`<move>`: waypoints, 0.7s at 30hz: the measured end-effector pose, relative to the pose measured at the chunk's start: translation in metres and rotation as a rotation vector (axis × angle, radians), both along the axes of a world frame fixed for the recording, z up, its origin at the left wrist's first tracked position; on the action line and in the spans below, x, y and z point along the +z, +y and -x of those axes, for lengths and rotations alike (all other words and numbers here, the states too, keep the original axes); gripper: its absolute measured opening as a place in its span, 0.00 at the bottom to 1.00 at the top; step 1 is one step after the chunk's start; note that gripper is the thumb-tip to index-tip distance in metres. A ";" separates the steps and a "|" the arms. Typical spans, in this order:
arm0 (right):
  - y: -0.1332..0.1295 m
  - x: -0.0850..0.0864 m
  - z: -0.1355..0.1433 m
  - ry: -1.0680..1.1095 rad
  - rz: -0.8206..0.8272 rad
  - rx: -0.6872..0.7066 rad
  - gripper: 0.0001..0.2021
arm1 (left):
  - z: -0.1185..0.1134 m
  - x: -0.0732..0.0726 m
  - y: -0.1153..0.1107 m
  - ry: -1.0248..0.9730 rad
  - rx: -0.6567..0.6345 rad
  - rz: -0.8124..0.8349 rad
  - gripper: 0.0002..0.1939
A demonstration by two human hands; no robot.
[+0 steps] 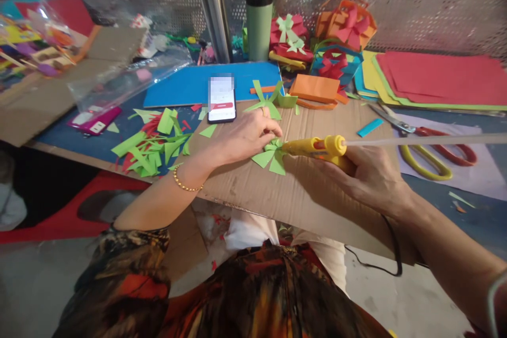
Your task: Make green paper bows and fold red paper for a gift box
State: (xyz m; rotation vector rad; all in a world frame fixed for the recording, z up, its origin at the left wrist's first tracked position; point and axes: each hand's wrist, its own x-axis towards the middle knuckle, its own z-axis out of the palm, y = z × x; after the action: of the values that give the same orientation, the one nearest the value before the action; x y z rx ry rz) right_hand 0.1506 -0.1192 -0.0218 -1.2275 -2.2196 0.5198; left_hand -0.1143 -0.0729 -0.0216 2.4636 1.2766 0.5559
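Observation:
My right hand (372,177) is wrapped round a yellow hot glue gun (312,148), with a long clear glue stick (428,140) sticking out of its back. The gun's nozzle points left and meets a green paper bow (271,161) lying on the cardboard. Over that bow's upper left side, the bent fingers of my left hand (253,134) press together on it; the fingertips are partly hidden. Just beyond my left hand lies another green paper bow (267,100).
Green and red paper scraps (154,142) lie left, near a phone (222,97) on a blue board (174,82). Scissors (428,137) and coloured sheets (443,76) are at right. Paper baskets (348,24), an orange paper box (315,88) and a green tumbler (259,24) stand behind.

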 end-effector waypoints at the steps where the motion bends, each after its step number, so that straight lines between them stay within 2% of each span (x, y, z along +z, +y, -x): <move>1: -0.001 0.000 0.000 0.003 0.001 0.003 0.26 | 0.001 -0.001 0.000 0.012 0.006 0.004 0.13; 7: -0.002 0.003 -0.001 0.024 -0.015 -0.021 0.22 | -0.002 0.001 -0.005 0.072 0.029 0.003 0.13; 13: 0.000 0.001 -0.007 -0.012 -0.016 -0.038 0.21 | -0.004 0.004 -0.007 0.138 -0.025 0.008 0.20; 21: -0.001 -0.001 -0.011 -0.022 -0.029 -0.021 0.21 | 0.001 0.001 -0.007 0.132 -0.036 -0.023 0.19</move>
State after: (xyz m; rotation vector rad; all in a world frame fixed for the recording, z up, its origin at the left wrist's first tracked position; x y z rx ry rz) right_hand 0.1613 -0.1204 -0.0227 -1.2454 -2.2225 0.4660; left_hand -0.1153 -0.0803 -0.0203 2.5745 1.2783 0.4065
